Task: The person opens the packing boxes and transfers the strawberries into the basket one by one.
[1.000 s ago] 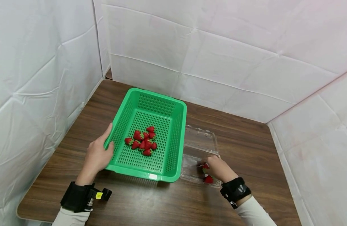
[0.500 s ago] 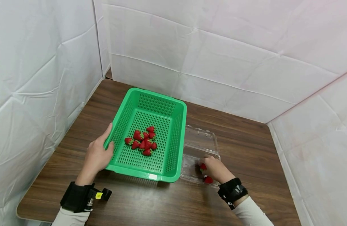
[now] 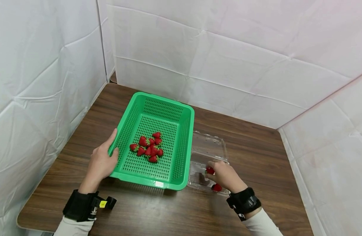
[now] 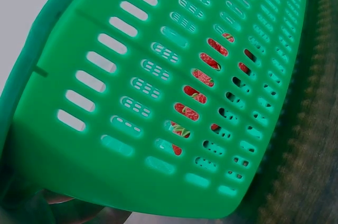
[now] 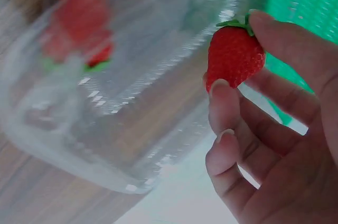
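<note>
now your right hand (image 3: 225,175) pinches a strawberry (image 5: 233,57) between thumb and fingers, just above the clear box (image 3: 209,148). one more strawberry (image 3: 217,187) sits in that box. your left hand (image 3: 100,163) grips the side of the green basket (image 3: 187,137), where a pile of strawberries (image 3: 148,147) lies.

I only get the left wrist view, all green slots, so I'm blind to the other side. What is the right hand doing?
Observer: The right hand pinches a strawberry over the clear clamshell.
Operator: Anything left in that clamshell?
Observer: One more strawberry lies at its near end.
Operator: And where does the left hand sit?
Observer: The left hand grips the green basket at its left rim, on the wooden table.
</note>
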`<action>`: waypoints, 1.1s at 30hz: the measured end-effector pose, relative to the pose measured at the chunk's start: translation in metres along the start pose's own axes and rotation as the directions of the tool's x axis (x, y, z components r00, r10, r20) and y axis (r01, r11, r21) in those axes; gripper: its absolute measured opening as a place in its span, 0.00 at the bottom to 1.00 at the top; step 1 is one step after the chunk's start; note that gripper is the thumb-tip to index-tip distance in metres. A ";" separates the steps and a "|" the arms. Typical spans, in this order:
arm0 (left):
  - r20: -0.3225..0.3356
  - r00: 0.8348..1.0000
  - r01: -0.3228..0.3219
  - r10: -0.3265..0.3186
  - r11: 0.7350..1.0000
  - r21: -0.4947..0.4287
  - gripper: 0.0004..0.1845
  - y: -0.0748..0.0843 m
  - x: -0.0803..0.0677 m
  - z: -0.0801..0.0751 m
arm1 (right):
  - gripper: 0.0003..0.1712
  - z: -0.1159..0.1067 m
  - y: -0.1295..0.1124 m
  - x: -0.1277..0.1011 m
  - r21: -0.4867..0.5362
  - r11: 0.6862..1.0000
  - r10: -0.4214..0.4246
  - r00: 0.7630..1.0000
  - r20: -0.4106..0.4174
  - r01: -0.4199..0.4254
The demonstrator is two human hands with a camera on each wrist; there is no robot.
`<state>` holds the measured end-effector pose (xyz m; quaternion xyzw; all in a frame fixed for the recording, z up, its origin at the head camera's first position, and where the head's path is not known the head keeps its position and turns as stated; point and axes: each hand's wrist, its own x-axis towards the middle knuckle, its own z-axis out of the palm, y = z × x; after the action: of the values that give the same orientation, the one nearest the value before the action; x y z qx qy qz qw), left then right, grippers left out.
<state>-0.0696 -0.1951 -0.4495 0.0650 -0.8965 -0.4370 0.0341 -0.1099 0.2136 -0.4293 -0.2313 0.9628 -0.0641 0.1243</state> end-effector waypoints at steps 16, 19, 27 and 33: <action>-0.001 1.000 -0.001 0.001 1.000 -0.002 0.37 0.000 0.000 0.000 | 0.10 -0.037 -0.026 -0.005 0.193 0.963 -0.172 0.980 -0.105 0.190; 0.003 1.000 0.002 -0.002 1.000 -0.002 0.37 0.000 0.000 -0.001 | 0.11 -0.045 -0.032 -0.002 0.230 0.953 -0.173 0.977 -0.125 0.199; 0.005 1.000 0.007 -0.007 1.000 -0.002 0.37 -0.001 0.000 0.000 | 0.10 -0.063 -0.047 0.011 0.244 0.928 -0.234 0.951 -0.203 0.281; 0.004 1.000 0.002 -0.002 1.000 -0.003 0.37 0.000 0.000 0.000 | 0.10 -0.076 -0.061 0.027 0.193 0.922 -0.291 0.928 -0.231 0.337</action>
<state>-0.0698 -0.1955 -0.4497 0.0651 -0.8958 -0.4385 0.0321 -0.1269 0.1520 -0.3509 -0.3596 0.9067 -0.2166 0.0418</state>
